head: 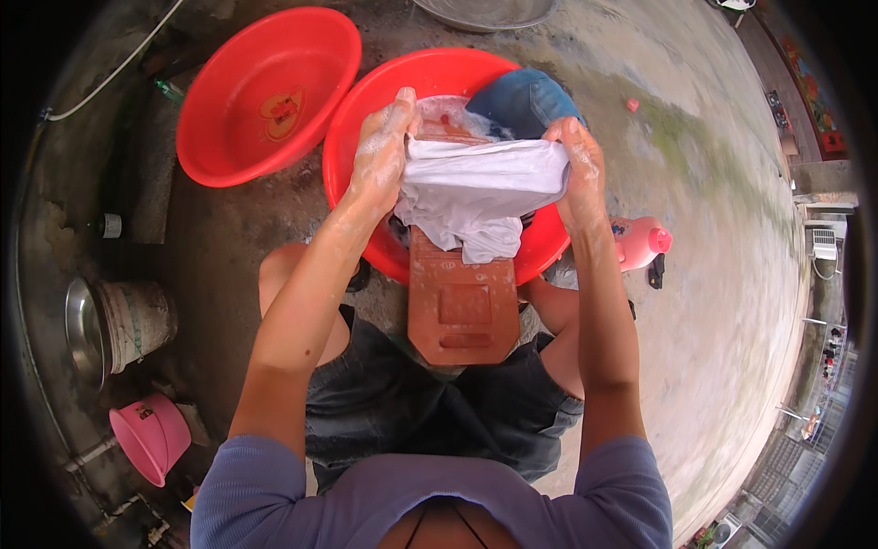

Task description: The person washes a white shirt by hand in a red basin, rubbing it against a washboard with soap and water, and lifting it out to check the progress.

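Note:
A wet white cloth garment (480,168) is stretched between my two hands, its lower folds hanging over a brown washboard (463,309). My left hand (381,154) grips its left end, with soap suds on the skin. At the other end, my right hand (579,168) holds the upper corner, also sudsy. Beneath them stands a red plastic basin (425,72) with foamy water (449,110) inside. The washboard leans out over the basin's near rim towards my lap. Blue denim cloth (525,103) rests on the basin's far right side.
Left of the basin sits a second red basin (236,89). A pink detergent bottle (641,242) stands to the right. A metal basin (490,15) is at the far edge. On the left are a bucket (137,322) topped by a metal bowl (88,333) and a pink bucket (154,436).

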The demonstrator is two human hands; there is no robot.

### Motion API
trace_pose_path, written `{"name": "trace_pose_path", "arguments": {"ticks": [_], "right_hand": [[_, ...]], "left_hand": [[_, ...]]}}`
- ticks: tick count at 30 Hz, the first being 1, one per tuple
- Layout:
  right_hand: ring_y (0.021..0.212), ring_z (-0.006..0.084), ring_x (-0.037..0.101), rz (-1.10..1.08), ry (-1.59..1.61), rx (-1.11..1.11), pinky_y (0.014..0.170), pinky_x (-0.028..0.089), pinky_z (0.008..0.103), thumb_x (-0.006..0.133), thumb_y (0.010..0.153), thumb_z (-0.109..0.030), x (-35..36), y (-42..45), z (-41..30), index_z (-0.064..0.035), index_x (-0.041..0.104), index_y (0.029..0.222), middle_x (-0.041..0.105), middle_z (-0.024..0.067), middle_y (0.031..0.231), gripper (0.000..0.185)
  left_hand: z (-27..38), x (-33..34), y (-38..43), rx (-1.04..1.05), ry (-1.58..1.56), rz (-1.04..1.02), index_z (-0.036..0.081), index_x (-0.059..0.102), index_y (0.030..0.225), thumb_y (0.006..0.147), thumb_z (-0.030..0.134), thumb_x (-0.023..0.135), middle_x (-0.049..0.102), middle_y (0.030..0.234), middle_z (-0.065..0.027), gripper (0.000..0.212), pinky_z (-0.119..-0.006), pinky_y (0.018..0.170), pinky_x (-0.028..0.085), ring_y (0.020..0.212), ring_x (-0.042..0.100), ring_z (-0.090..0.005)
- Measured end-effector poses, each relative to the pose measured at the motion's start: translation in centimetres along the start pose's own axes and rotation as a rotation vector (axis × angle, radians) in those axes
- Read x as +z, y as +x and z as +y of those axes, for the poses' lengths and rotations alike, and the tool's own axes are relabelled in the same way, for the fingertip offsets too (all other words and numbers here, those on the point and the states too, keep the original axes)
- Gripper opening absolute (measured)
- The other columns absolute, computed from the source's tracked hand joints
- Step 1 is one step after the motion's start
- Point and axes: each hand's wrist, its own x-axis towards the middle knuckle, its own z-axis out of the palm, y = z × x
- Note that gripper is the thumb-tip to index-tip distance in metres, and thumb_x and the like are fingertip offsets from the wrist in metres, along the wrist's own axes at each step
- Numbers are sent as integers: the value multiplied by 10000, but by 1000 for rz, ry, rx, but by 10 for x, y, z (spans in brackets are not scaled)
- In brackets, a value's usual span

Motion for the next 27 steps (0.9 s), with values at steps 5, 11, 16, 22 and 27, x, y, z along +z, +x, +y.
{"name": "trace_pose_path", "arguments": {"ticks": [5, 11, 16, 22, 27], "right_hand": [[667, 63, 421, 21, 96, -72, 623, 339, 191, 531, 831, -326, -8, 1, 1, -78, 529, 752, 471, -21, 717, 260], [680, 72, 429, -33, 108, -89, 612, 351, 203, 554, 815, -313, -21, 5, -7, -73, 504, 806, 449, -21, 716, 245], [676, 83, 454, 27, 150, -66, 611, 364, 209, 577, 795, -265, -20, 7, -8, -68, 551, 786, 502, 1, 741, 199], [654, 88, 455, 17, 186, -52, 594, 365, 207, 579, 791, -246, -25, 7, -12, -64, 555, 803, 499, 10, 718, 184], [623, 88, 456, -26, 157, -44, 560, 359, 203, 584, 787, -255, -30, 8, -9, -57, 556, 810, 501, 14, 693, 201]], "left_hand": [[23, 5, -7, -121, 291, -251, 92, 507, 689, 829, 359, 506, 431, 648, 29, 301, -220, 545, 300, 618, 379, -68], [23, -14, 1, -85, 573, -496, 96, 546, 820, 803, 282, 558, 496, 799, 21, 188, -227, 740, 326, 820, 420, -78], [21, -12, 2, -63, 274, -288, 108, 494, 839, 838, 237, 513, 439, 765, 38, 130, -208, 728, 319, 788, 397, -61], [21, -12, 3, 80, 212, -239, 98, 490, 825, 844, 226, 492, 440, 795, 44, 129, -196, 735, 308, 788, 382, -52], [23, -13, 2, 75, 196, -252, 97, 491, 823, 835, 222, 496, 439, 793, 45, 125, -197, 741, 304, 789, 384, -54]]}}
